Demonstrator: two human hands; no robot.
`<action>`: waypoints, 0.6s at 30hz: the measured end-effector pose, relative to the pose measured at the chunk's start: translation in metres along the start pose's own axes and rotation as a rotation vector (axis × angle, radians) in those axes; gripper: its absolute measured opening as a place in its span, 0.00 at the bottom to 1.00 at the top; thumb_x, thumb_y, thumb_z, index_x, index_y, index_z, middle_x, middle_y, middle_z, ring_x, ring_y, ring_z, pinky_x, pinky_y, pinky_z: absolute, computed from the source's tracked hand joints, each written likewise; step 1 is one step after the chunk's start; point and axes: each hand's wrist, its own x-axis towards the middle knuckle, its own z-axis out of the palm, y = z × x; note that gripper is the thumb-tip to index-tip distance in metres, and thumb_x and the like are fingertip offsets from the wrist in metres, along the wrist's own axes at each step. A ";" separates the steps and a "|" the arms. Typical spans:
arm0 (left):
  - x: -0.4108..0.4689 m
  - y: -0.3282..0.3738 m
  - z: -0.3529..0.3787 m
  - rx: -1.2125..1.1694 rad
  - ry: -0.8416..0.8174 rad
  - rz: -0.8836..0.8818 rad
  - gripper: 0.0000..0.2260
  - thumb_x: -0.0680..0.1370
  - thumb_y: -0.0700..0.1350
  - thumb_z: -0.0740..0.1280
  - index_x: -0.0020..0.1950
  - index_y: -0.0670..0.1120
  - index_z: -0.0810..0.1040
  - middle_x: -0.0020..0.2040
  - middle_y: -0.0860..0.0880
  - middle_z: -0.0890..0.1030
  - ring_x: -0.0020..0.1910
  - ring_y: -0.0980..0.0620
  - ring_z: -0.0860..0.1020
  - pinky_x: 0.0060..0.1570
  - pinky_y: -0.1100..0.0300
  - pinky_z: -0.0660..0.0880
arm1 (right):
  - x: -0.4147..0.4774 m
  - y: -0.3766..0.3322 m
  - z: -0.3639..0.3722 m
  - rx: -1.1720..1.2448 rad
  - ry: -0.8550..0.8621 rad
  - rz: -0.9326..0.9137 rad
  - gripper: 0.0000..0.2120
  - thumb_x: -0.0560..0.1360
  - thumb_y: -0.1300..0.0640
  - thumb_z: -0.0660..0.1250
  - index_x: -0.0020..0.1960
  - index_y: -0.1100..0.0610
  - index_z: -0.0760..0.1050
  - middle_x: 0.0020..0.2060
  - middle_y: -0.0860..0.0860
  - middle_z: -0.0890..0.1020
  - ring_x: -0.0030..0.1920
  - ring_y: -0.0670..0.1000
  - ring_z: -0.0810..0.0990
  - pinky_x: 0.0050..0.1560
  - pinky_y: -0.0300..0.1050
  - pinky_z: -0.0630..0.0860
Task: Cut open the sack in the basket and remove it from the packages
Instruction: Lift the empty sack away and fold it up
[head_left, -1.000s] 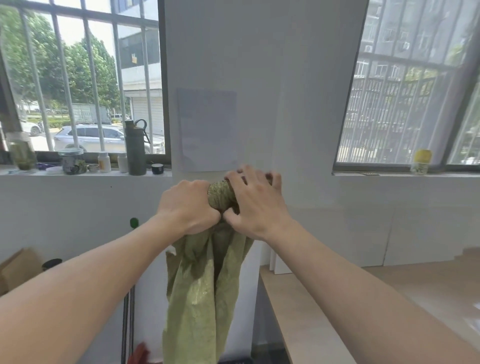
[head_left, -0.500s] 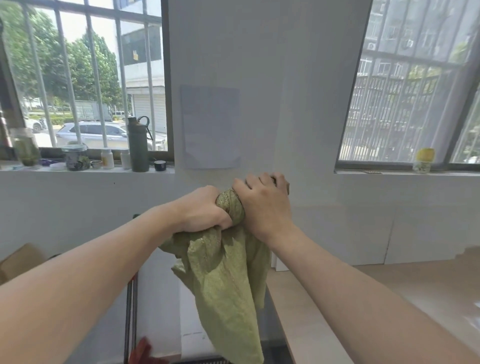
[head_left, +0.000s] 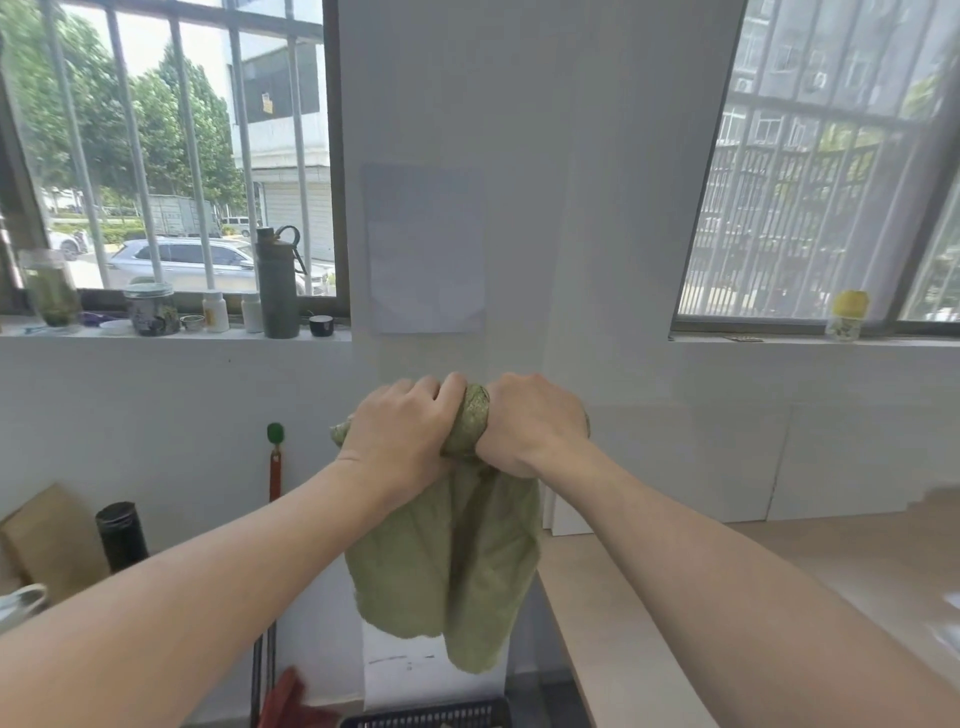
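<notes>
Green sack (head_left: 447, 561) in both hands' grip

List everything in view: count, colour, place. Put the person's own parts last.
Woven green fabric sack: 1, olive green, held up mid-air, top bunched, rest hanging.
Black plastic basket: 1, only the rim shows, bottom edge below the sack.
Tall dark green flask: 1, left windowsill.
Glass jars: 2, clear with dark contents, left windowsill.
Small white bottles: 2, left windowsill beside the flask.
Small black cup: 1, left windowsill.
Yellow-capped jar: 1, right windowsill.
Black cylinder bottle: 1, lower left.
Light wooden table: 1, beige, right.
Left hand: 1, gripping the sack's bunched top.
Right hand: 1, gripping it alongside.
</notes>
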 end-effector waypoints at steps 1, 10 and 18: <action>-0.001 -0.001 0.003 0.005 0.042 0.004 0.28 0.58 0.47 0.82 0.53 0.45 0.75 0.36 0.47 0.79 0.31 0.42 0.77 0.29 0.55 0.72 | 0.000 -0.001 -0.001 0.010 -0.021 -0.003 0.03 0.66 0.57 0.66 0.38 0.52 0.73 0.33 0.49 0.79 0.31 0.52 0.76 0.30 0.42 0.69; 0.008 0.001 -0.014 -0.140 -0.146 -0.122 0.17 0.63 0.51 0.68 0.50 0.54 0.71 0.35 0.53 0.76 0.37 0.44 0.78 0.36 0.56 0.74 | -0.004 0.008 -0.006 0.066 -0.110 -0.105 0.11 0.66 0.57 0.68 0.47 0.50 0.70 0.38 0.47 0.79 0.40 0.55 0.78 0.35 0.45 0.66; 0.025 -0.010 -0.029 -0.603 -0.223 -0.483 0.03 0.65 0.46 0.70 0.37 0.50 0.78 0.33 0.51 0.82 0.35 0.47 0.81 0.36 0.55 0.76 | 0.004 0.013 0.008 -0.256 0.361 -0.331 0.48 0.53 0.42 0.81 0.69 0.55 0.71 0.57 0.56 0.78 0.58 0.60 0.76 0.61 0.56 0.66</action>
